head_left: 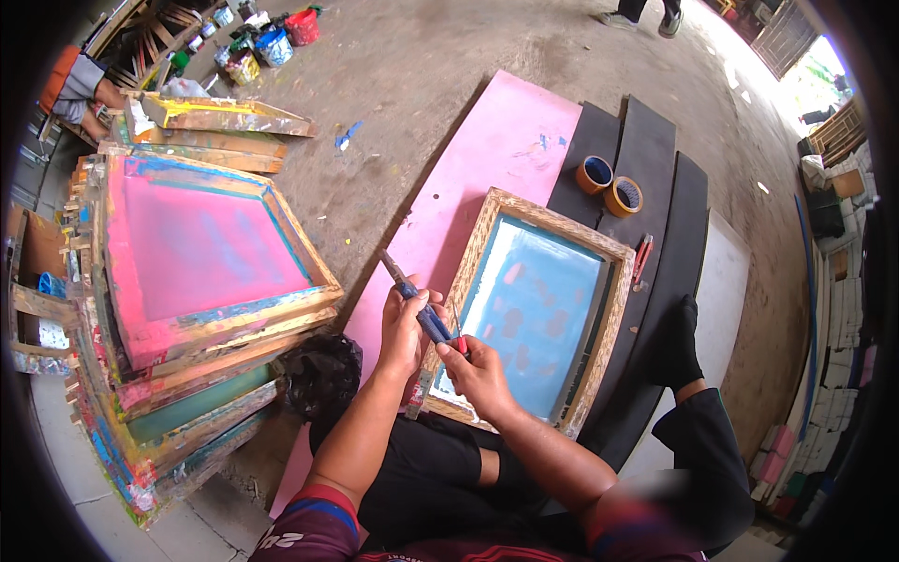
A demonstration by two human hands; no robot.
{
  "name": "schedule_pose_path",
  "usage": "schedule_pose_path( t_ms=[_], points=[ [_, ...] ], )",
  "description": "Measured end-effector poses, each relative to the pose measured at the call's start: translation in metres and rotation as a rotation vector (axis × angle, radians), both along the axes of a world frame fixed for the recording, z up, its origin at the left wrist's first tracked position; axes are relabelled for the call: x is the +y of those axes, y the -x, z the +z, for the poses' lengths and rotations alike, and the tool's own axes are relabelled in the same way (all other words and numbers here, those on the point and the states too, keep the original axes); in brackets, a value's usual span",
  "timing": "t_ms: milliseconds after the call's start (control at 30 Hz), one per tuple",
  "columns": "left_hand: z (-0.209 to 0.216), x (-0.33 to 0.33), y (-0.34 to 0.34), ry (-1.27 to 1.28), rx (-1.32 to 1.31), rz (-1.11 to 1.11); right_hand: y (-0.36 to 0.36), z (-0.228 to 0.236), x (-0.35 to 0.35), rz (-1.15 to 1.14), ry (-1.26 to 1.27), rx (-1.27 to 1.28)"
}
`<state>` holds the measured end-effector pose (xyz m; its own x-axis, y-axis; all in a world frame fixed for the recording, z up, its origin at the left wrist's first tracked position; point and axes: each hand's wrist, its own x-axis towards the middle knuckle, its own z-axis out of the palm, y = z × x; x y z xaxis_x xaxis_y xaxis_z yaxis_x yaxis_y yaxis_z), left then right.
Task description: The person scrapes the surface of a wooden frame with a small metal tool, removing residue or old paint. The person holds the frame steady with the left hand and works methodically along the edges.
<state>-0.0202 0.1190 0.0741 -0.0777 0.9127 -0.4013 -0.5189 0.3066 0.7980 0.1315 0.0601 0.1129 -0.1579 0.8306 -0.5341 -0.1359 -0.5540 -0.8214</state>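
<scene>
Person seated on the floor, wood-framed printing screen (534, 314) with pale blue mesh lying flat on a pink board (487, 159) in front of the knees. Left hand (405, 330) has its fingers closed around a blue-handled tool (412, 298), long tip angled up and away to the left, just over the frame's near-left edge. Right hand (479, 373) pinches a small red-tipped item (460, 343) against the lower end of the tool; what it is can't be told at this size. Two tape rolls (609, 185) sit on the black mats (646, 159) beyond the frame, a red cutter (641, 259) just beside its right rail. Stack of paint-smeared screens (197, 309) to the left. Risk, as a judgement: both hands work right above the mesh, so a slip of the pointed tool could puncture or scratch it; the small piece could also drop onto the screen.
</scene>
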Motion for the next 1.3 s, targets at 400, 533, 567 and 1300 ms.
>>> schedule_pose_path(
  t_ms=[400, 533, 567, 1300],
  points=[
    [-0.026, 0.02, 0.018, -0.046, 0.99, -0.341, -0.078, -0.04, 0.049, 0.185, -0.526, -0.907],
    [-0.047, 0.022, 0.014, 0.008, 1.061, -0.417, -0.068, -0.038, 0.067, 0.344, -0.378, -1.095],
    [-0.058, 0.022, 0.012, 0.025, 1.055, -0.435, -0.066, -0.043, 0.069, 0.346, -0.384, -1.095],
    [-0.095, 0.026, 0.007, -0.041, 0.767, -0.409, -0.055, -0.053, 0.086, 0.466, -0.534, -1.289]
  ],
)
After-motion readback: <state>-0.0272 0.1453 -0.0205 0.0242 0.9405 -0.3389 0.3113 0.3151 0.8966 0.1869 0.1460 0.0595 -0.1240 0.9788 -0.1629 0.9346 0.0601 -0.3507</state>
